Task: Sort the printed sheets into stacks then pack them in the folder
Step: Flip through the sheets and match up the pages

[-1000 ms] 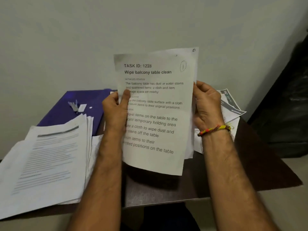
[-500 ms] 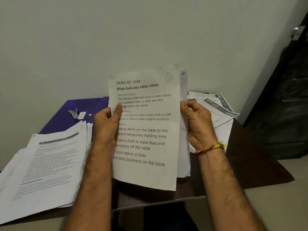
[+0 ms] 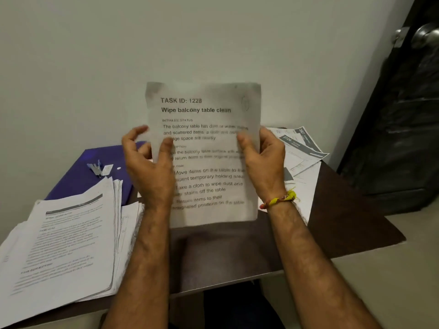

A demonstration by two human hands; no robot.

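Observation:
A printed sheet headed "TASK ID: 1228, Wipe balcony table clean" stands upright above the table's middle. My left hand pinches its left edge, thumb on the front, with one finger lifted away to the left. My right hand grips the right edge, thumb on the printed side. Whether more sheets lie behind it I cannot tell. A thick stack of printed sheets lies at the left. A smaller pile of sheets with dark header bars lies at the back right. The purple folder lies open behind the left stack.
A metal fastener clip sits on the folder. The dark brown table stands against a pale wall; its front edge runs just below my forearms. A dark door with a round knob is at the right.
The second sheet that stuck out at the right is now hidden behind the front sheet. My left hand has loosened, one finger lifting off. My right thumb has come onto the front.

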